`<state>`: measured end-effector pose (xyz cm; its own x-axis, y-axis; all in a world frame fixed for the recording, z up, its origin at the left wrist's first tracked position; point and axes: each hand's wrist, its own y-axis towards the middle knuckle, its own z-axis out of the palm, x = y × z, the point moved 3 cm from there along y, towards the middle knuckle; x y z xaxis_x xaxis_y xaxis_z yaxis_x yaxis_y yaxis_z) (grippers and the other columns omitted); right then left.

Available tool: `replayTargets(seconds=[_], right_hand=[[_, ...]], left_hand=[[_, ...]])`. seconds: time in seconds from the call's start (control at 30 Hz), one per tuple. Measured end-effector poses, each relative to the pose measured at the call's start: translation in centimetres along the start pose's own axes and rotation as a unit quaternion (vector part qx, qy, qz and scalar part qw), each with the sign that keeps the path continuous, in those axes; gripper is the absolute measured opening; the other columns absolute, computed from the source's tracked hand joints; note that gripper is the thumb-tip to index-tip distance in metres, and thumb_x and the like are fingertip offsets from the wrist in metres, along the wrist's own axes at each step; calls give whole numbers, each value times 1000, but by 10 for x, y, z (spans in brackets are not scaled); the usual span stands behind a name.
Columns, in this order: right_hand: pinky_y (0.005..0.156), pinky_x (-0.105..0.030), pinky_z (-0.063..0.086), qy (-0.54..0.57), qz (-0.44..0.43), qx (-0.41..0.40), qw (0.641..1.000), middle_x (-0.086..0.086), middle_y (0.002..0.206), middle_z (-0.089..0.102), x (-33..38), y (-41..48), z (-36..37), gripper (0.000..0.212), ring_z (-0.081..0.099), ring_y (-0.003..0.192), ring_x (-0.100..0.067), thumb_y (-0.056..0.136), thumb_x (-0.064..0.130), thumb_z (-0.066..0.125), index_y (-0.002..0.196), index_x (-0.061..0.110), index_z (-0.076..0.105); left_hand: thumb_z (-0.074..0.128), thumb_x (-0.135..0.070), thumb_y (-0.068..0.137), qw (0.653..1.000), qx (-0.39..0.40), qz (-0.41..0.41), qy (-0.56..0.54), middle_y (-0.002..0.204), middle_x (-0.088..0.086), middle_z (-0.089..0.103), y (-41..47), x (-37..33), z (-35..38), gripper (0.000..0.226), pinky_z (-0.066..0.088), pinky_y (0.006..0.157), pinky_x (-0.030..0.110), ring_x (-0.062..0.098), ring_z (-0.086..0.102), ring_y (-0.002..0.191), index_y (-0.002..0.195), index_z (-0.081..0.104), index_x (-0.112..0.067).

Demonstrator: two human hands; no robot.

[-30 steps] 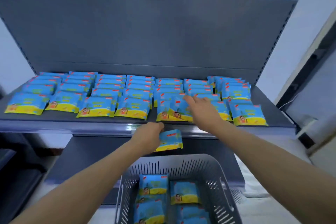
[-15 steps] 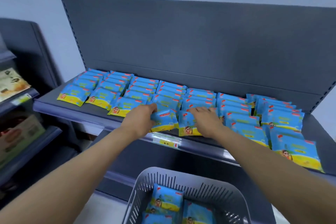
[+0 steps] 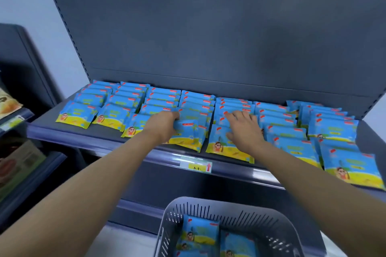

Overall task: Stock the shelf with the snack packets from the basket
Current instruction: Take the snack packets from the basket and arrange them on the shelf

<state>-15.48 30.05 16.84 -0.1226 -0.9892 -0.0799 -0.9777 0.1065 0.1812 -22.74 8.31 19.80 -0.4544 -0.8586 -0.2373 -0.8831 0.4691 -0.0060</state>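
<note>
Head view: the left hand grips a blue-and-yellow snack packet by its left side. Its fingers are curled over the packet's top edge and the thumb is out of sight. The snack packet lies near the middle of the shelf's front edge, overlapping the ones behind it. Just beside it, the right hand rests flat with fingers spread on the next column, its palm covering the upper part of the front packet there. Rows of matching packets run from the shelf's back edge forward. A price tag sits on the front lip. Below, a grey basket holds spare packets.
</note>
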Motion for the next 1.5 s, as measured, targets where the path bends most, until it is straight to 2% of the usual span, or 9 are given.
replayTargets(seconds=[0.33, 0.5, 0.67, 0.83, 0.93, 1.03, 1.13, 1.27, 1.5], right_hand=[[100, -39, 32, 57, 41, -55, 996, -8, 130, 53, 51, -41, -17, 40, 46, 122, -29, 94, 16, 50, 134, 12, 50], [76, -42, 49, 55, 42, -106, 992, -10, 100, 67, 73, -69, -8, 29, 63, 92, -33, 81, 10, 68, 109, 9, 67], [70, -40, 50, 70, 52, -99, 991, -11, 93, 68, 78, -114, 8, 23, 65, 83, -33, 78, 8, 65, 102, 7, 67], [62, -39, 53, 62, 79, -6, 995, -11, 81, 68, 66, -170, 53, 24, 67, 72, -33, 68, 7, 77, 91, 8, 69], [82, -41, 47, 65, 103, 115, 986, -14, 104, 64, 57, -201, 83, 25, 62, 97, -35, 84, 15, 64, 108, 8, 64], [93, -35, 39, 53, 121, 215, 968, -11, 121, 56, 47, -222, 113, 31, 51, 116, -29, 93, 23, 49, 120, 10, 55], [99, -38, 38, 53, 129, 277, 951, -11, 132, 50, 40, -234, 141, 39, 45, 124, -30, 93, 25, 49, 129, 12, 49], [104, -42, 36, 50, 124, 329, 935, -13, 143, 41, 32, -239, 182, 52, 37, 131, -32, 95, 29, 50, 142, 13, 35], [108, -46, 33, 49, 114, 396, 910, -13, 149, 31, 25, -241, 256, 68, 29, 137, -31, 90, 34, 56, 146, 9, 26]], left_hand=[[63, -17, 89, 990, 92, 104, 16, 135, 12, 53, 36, 7, 14, 54, 44, 100, 42, 32, 52, 121, 139, 44, -16], [55, -26, 92, 984, 13, 128, 120, 136, 13, 45, 35, 13, 28, 48, 33, 104, 44, 32, 41, 127, 136, 43, -12], [55, -22, 91, 978, -78, 180, 69, 132, 11, 44, 0, 5, 30, 44, 28, 103, 41, 31, 39, 125, 132, 45, -11], [53, -22, 94, 952, -30, 304, -8, 126, 5, 46, -72, -35, 64, 33, 31, 99, 36, 26, 42, 119, 126, 49, -15], [54, -23, 93, 939, 70, 338, -7, 126, 3, 47, -104, -48, 112, 34, 31, 100, 34, 23, 43, 120, 126, 49, -17], [55, -25, 93, 937, 161, 310, 8, 128, 2, 46, -123, -49, 162, 36, 29, 105, 35, 22, 42, 120, 127, 49, -17], [58, -25, 90, 945, 191, 262, 37, 130, 6, 47, -129, -42, 206, 36, 31, 103, 38, 26, 42, 123, 123, 50, -15], [54, -19, 90, 957, 188, 205, 83, 134, 9, 46, -128, -31, 250, 43, 32, 104, 38, 28, 42, 125, 132, 44, -13], [55, -7, 86, 958, 163, 152, 181, 133, 13, 47, -125, -34, 304, 53, 37, 102, 40, 30, 45, 123, 136, 35, -9]])
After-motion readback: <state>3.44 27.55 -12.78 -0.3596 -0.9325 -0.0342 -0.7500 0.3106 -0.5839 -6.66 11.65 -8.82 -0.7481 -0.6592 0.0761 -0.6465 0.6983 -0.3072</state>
